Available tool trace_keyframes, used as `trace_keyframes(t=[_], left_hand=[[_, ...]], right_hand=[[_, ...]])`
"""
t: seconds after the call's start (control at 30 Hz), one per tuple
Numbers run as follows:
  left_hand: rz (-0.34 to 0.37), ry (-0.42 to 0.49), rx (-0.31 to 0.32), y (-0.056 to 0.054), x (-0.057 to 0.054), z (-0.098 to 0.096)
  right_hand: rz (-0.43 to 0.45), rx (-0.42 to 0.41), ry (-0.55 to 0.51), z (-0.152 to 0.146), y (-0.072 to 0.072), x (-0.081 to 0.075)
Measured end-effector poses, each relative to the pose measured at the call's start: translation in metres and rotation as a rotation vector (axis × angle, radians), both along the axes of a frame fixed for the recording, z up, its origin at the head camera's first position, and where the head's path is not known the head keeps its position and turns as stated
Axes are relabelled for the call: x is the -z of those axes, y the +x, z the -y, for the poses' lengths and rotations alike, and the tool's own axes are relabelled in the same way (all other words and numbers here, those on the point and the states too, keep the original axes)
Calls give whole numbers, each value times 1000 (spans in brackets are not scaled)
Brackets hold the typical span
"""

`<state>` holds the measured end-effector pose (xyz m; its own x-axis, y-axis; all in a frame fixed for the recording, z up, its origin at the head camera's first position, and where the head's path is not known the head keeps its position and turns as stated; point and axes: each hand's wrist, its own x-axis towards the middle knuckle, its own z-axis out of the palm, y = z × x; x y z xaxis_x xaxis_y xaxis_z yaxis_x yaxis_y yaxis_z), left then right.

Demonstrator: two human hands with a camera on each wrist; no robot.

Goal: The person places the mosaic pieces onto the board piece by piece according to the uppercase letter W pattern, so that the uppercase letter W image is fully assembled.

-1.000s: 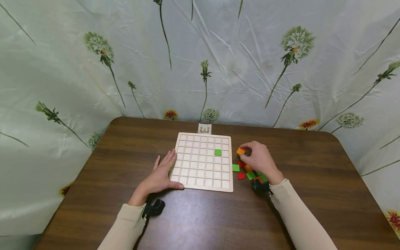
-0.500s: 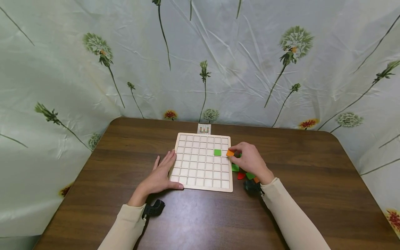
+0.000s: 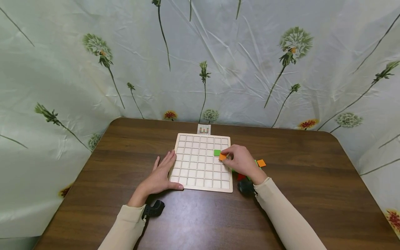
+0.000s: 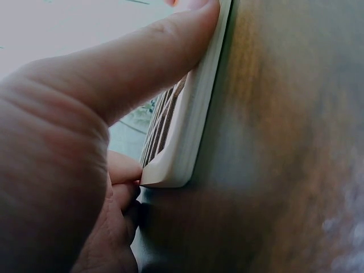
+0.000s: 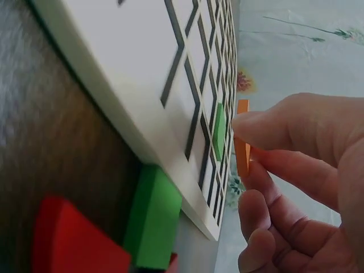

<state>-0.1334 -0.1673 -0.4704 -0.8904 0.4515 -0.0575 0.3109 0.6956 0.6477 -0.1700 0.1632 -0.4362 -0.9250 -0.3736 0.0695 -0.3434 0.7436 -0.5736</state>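
Note:
A pale wooden grid board [image 3: 200, 173] lies on the table, with a green square tile [image 3: 217, 152] set in one cell. My right hand [image 3: 242, 161] pinches an orange square tile [image 5: 243, 139] between thumb and fingers, over the board's right part beside that green tile. The orange tile is tilted on edge in the right wrist view. My left hand [image 3: 159, 175] rests at the board's left side, its fingers straight along the edge. Its thumb [image 4: 165, 45] lies on the board's near left corner.
Loose tiles lie right of the board, partly hidden under my right hand: an orange one [image 3: 261, 163], a green one [image 5: 153, 219] touching the board's edge, and a red one [image 5: 77, 242]. A small patterned card [image 3: 204, 129] sits behind the board. A flowered curtain hangs beyond the table.
My right hand has carried the orange tile left from the loose tiles, across the board's right edge to beside the green tile. My left hand has stayed in place.

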Motion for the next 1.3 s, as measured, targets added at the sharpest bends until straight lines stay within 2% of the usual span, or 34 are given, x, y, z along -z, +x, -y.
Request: trace_keyframes(t=[0.53,0.73,1.03,1.3], left_hand=[[-4,-6,1,-1,2,0],[-6,-7,3,-1,3,0],[-8,-11,1,-1,3,0],[-20,1,5,0,-1,0]], right_hand=[[-4,-57,49,12,-2,5],[-4,-68,36,13,-2,5],[2,-62,29,14,-1,6],[27,-30,-20,13,-1,9]])
